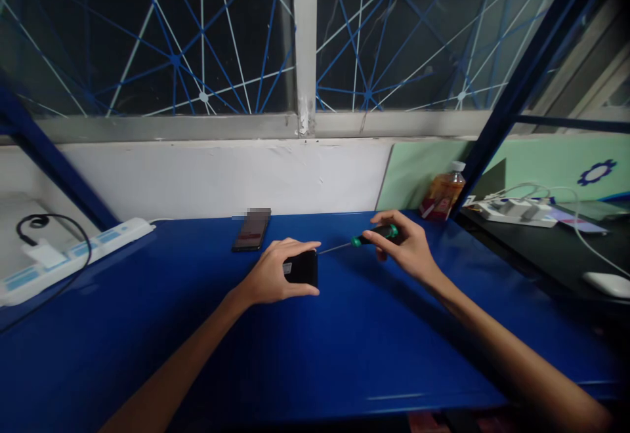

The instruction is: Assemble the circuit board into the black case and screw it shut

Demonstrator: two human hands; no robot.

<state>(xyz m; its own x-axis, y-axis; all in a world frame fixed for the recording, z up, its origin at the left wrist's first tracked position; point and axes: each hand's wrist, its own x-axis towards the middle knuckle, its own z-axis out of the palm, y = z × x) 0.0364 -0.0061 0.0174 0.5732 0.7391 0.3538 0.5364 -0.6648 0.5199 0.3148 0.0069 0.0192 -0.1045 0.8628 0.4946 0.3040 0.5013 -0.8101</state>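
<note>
My left hand (278,272) grips a small black box-shaped device (306,269) by its two long sides, thumb on the near side and fingers on the far side. A pale label shows on the device beside my palm; its exact kind I cannot make out. In my right hand (406,246) is a screwdriver (375,235) with a black and green handle. Its thin metal shaft points left, and the tip is at or very near the device's right end, by the far corner. Whether the tip touches is too small to tell.
Behind my left hand a dark phone (252,229) lies on the blue table (344,354). A white power strip (79,259) with a plugged-in black cable runs along the left. At the back right stands a drink bottle (444,191); farther right are another power strip (516,211) and a white case (608,284).
</note>
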